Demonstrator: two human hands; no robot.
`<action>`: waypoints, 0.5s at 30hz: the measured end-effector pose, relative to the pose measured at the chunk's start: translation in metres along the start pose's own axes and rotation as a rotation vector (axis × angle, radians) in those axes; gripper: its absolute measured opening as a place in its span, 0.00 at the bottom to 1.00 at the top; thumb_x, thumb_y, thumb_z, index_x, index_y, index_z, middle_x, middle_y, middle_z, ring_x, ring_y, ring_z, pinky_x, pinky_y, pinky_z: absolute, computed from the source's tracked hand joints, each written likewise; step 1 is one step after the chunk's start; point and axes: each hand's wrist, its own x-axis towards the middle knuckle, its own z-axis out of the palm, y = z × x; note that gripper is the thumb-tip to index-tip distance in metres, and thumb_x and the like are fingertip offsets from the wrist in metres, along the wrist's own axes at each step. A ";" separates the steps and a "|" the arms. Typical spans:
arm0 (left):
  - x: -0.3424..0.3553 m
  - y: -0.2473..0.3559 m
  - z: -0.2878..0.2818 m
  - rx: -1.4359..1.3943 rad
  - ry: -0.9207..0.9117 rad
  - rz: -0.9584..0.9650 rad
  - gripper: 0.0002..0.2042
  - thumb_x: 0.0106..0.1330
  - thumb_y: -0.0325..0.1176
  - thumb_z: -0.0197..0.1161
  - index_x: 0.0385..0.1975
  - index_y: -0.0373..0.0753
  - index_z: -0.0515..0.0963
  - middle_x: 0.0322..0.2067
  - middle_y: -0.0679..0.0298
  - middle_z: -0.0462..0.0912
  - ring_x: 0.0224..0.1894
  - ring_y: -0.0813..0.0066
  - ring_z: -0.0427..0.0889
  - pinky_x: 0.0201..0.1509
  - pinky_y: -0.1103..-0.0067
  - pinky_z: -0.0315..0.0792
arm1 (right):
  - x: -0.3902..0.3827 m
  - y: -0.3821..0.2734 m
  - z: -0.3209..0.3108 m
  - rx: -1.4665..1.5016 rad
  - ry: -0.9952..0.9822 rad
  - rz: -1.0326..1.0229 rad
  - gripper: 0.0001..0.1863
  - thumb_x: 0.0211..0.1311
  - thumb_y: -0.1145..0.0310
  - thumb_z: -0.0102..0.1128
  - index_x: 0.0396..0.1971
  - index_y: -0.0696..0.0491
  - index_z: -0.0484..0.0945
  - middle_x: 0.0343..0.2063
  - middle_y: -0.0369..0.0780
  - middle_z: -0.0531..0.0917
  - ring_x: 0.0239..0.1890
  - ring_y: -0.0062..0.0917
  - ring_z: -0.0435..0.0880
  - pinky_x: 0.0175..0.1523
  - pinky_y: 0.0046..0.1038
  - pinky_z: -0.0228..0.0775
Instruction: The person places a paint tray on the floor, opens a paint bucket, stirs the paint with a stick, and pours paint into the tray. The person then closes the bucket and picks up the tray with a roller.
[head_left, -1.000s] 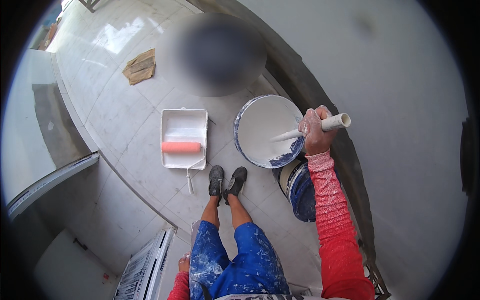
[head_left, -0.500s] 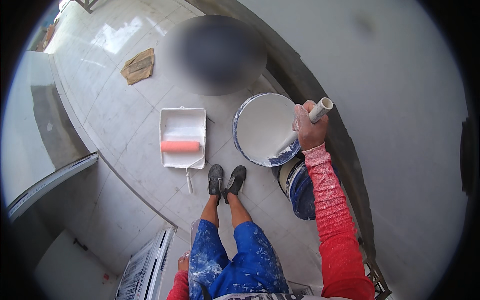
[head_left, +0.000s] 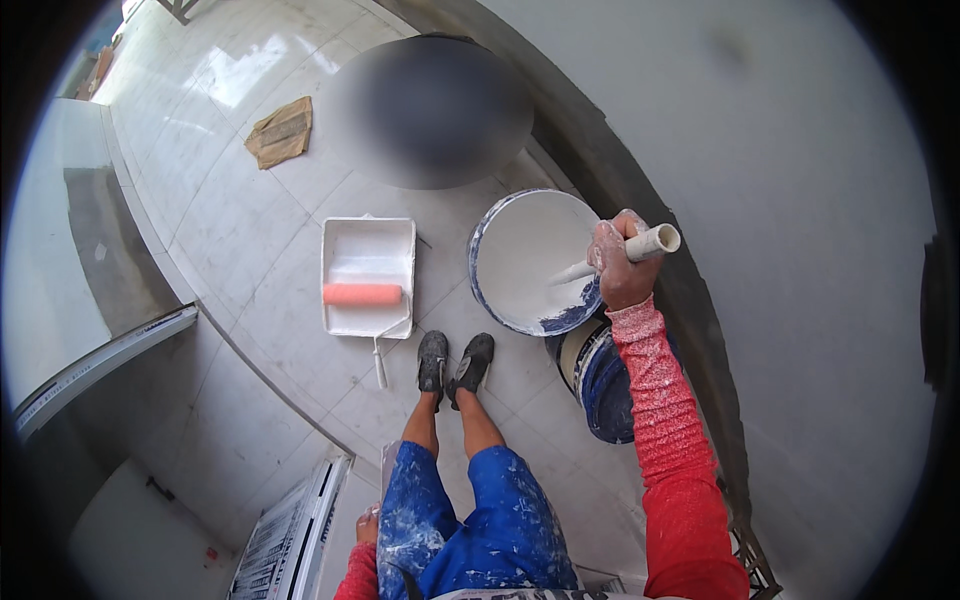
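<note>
My right hand is closed around a white plastic pipe. The pipe slants, its hollow upper end above my fist and its lower end dipping into white paint. That paint fills a round bucket with a blue, paint-smeared rim. Low beside my left thigh is my left hand, mostly cut off from sight; its grip is unclear. A white paint tray lies left of the bucket, and a paint roller with an orange-pink sleeve rests across it, handle hanging over the near edge.
Dark blue buckets stand under my right forearm, near the wall. A flattened piece of brown paper or cardboard lies on the tiled floor. Beyond the bucket is a large blurred dark shape. A door frame edges the left.
My right hand and the pipe's upper end have shifted slightly right, tilting the pipe lower. The tray, roller and bucket stay in place.
</note>
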 end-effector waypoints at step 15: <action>-0.009 0.021 -0.007 -0.016 0.035 -0.007 0.19 0.71 0.43 0.47 0.49 0.37 0.78 0.41 0.51 0.83 0.45 0.61 0.81 0.53 0.72 0.71 | -0.001 0.005 0.015 -0.096 -0.025 0.087 0.11 0.57 0.76 0.61 0.18 0.55 0.69 0.14 0.31 0.70 0.19 0.12 0.68 0.23 0.21 0.59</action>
